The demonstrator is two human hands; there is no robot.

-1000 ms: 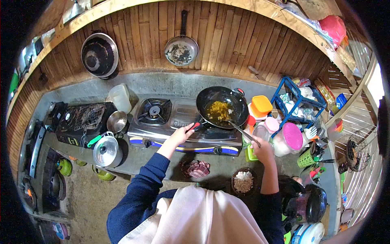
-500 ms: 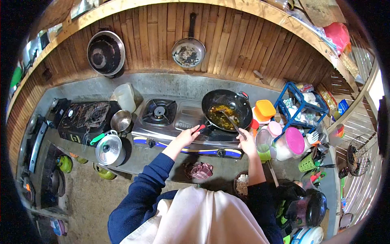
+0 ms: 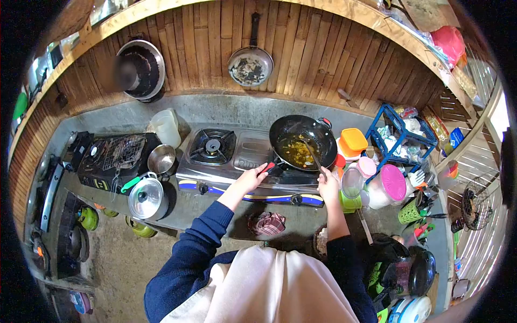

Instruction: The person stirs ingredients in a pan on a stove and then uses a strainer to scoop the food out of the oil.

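Observation:
A black wok [image 3: 280, 129] rests over the right burner of a two-burner gas stove [image 3: 250, 185], with oil and small browned bits [image 3: 298, 152] inside. Its red-tipped handle points toward me, and my left hand [image 3: 249, 178] is closed around it. My right hand [image 3: 328, 185] grips the handle of a long spatula [image 3: 313, 153], whose far end dips into the oil. The spatula's tip is partly hidden among the bits. Left of the wok, the other burner [image 3: 213, 146] carries no pot.
Right of the wok stand an orange container [image 3: 353, 139], a strainer [image 3: 352, 183], a pink-lidded jar [image 3: 392, 182] and a blue rack [image 3: 401, 132]. A lidded pot [image 3: 146, 198] sits to the left. A crumpled cloth [image 3: 267, 223] lies before the stove.
The spatula has swung to a steeper angle, its tip shifting right in the wok. My right hand has moved slightly right, while my left stays on the wok handle.

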